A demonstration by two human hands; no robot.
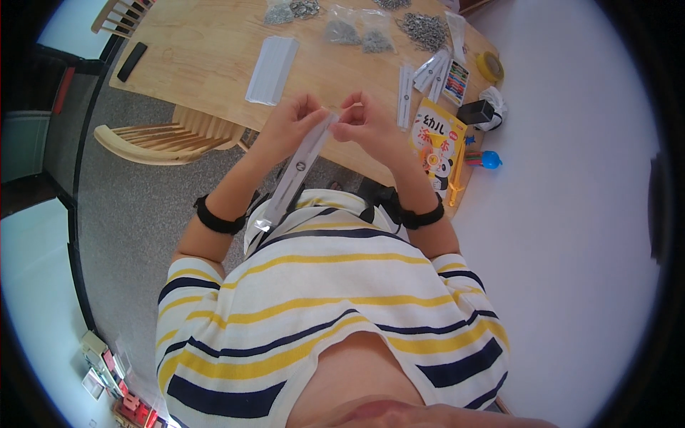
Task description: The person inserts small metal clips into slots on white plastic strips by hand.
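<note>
At the far left of the wooden surface (203, 68), a slim black object (132, 62) is laid near the edge, and beside that edge a wooden chair (168, 145) is placed. Farther right, a neat stack of white strips (272, 70) is seen. By the left hand (289, 127), the upper end of a long sleeved strip (301, 165) is pinched between thumb and fingers; the strip is slanted toward the lower left, its bottom end seen against the lap. By the right hand (369, 130), that same upper end is met with curled fingers, though whether anything is gripped between them cannot be told. Beyond the hands, clear bags (359, 34) of small grey pieces are set out, followed by a loose metallic pile (424, 32). Next, more sleeved strips (404, 95), a yellow book (435, 143) and a crayon box (456, 82) are placed, with a black box (476, 111) and a yellow tape roll (490, 65) farthest right.
</note>
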